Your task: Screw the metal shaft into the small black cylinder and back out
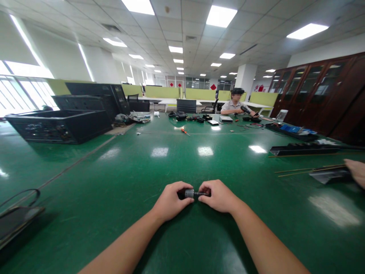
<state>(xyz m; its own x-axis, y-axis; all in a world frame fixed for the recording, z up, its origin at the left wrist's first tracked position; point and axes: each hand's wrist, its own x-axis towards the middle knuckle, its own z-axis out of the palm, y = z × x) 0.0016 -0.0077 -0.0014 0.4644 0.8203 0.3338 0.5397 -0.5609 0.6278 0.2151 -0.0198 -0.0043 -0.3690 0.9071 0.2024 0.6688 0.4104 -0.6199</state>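
Note:
My left hand [174, 200] is closed around a small grey metal cylinder [189, 193], which looks like a small motor. From its right end runs a thin dark ridged shaft [199, 193], pinched at the far end between the thumb and fingers of my right hand [216, 196]. Both hands are low over the green table [182, 163], close together, with the cylinder and shaft lying roughly level between them. My fingers hide the cylinder's left end and the shaft's tip.
An orange screwdriver [184, 131] lies farther back. Open black computer cases [65, 123] stand at the left, a flat dark device [19, 224] nearer. At right are black trays [305, 149] and another person's hand [356, 172]. A person [236, 104] sits across the table.

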